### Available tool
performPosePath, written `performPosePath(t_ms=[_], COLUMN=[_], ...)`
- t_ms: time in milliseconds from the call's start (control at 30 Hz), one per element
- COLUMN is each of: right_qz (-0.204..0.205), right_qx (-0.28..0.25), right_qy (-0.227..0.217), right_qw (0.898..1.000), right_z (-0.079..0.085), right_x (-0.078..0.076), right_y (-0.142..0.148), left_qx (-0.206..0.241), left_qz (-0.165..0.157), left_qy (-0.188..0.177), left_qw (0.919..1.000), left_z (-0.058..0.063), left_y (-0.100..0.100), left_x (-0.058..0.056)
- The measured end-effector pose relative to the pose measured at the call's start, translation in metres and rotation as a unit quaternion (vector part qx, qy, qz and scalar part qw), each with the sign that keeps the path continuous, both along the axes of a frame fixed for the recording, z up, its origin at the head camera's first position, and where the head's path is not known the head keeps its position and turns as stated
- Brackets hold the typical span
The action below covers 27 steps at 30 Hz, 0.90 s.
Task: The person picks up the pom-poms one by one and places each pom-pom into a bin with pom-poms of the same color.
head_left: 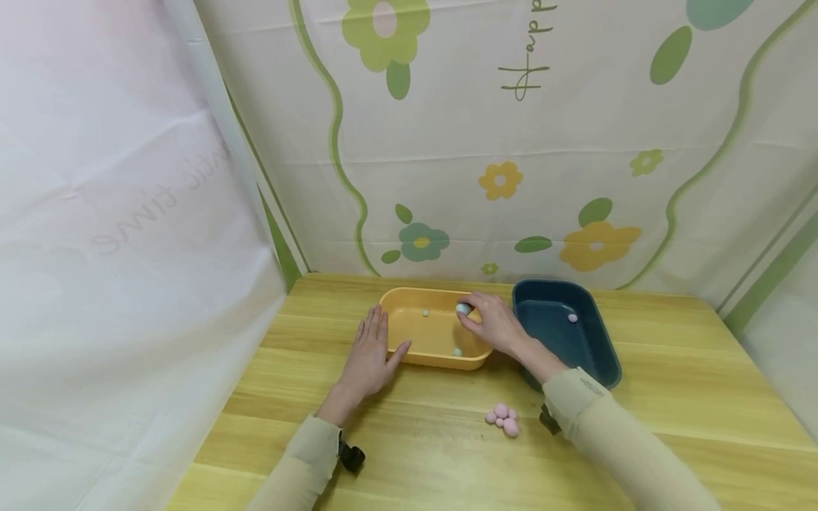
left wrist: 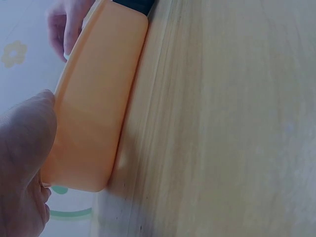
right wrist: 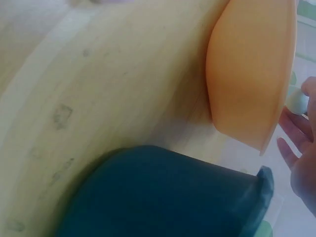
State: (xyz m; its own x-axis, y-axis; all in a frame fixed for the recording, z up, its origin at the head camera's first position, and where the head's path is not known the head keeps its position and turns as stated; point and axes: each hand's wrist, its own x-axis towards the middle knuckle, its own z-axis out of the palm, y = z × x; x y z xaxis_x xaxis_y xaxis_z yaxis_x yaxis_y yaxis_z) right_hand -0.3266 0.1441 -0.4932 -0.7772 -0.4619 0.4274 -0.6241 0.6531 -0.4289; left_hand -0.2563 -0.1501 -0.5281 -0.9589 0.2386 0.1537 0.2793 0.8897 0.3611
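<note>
Over the right part of a yellow tray (head_left: 441, 360), my right hand (head_left: 501, 325) pinches a pale blue ball (head_left: 464, 309) between thumb and fingers. The right wrist view shows the same ball (right wrist: 297, 101) just past the tray's rim. My left hand (head_left: 371, 358) rests against the tray's left end, fingers straight along the side and thumb at the front rim. Inside the tray lie two smaller pale balls, one toward the back (head_left: 424, 313) and one near the front wall (head_left: 457, 352).
A dark blue tray (head_left: 606, 348) stands right of the yellow one, under my right forearm, with a small pink ball (head_left: 572, 318) inside. Several pink balls (head_left: 502, 411) sit clustered on the wooden table (head_left: 422, 440) in front. A printed cloth (head_left: 447, 142) hangs behind.
</note>
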Motion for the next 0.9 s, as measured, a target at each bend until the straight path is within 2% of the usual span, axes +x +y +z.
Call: performPosePath(t_ms=[200,433,667,900], right_qz=[0.005,0.017,-0.002,-0.020], right_qx=[0.004,-0.016,0.019,0.031], right_qy=[-0.010,-0.014,0.016,0.028], right_qw=[1.000,1.000,1.000,0.999], right_z=[0.001,0.009,0.010,0.007], right_x=[0.006,0.030,0.055,0.070], right_y=[0.004,0.013,0.032,0.056], left_qx=[-0.007,-0.004,-0.004,-0.009], left_qz=[-0.001,0.001,0.004,0.006], left_qy=[0.001,-0.008,-0.008,-0.013], left_qw=[1.0000,1.0000,0.9999,0.9999], left_z=[-0.001,0.000,0.000,0.000], left_y=[0.002,0.001,0.001,0.001], left_x=[0.000,-0.001,0.000,0.000])
